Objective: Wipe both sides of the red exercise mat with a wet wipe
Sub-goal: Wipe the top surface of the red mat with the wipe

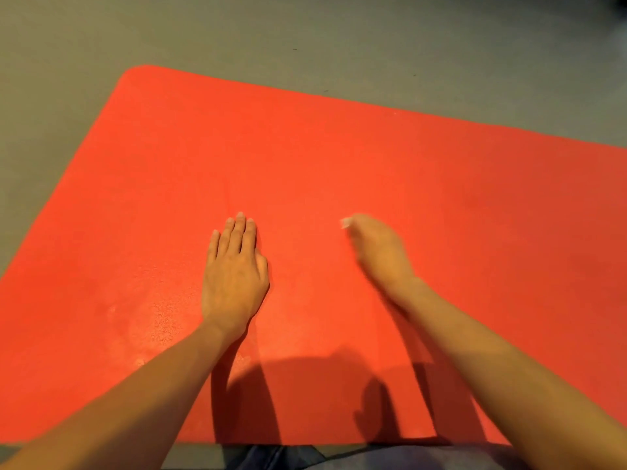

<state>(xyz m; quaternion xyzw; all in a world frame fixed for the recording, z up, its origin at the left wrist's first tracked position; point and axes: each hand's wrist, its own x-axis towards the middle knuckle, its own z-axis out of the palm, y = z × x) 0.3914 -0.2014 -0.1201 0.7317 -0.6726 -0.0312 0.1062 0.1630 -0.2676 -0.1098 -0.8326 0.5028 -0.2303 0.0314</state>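
Grey floor (pixel 68 45) surrounds our red exercise mat (pixel 339 157), filling mid-frame. Our left hand (pixel 234 276) lies flat on it, fingers straight; our right hand (pixel 380 249), centre-right, is too blurred to judge.

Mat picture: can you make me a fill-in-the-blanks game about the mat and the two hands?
1. The mat lies on the grey ____.
2. The left hand rests flat on the mat with its fingers ____.
3. The right hand looks ____ in the picture, with something white at its fingertips.
Missing words: floor; straight; blurred.
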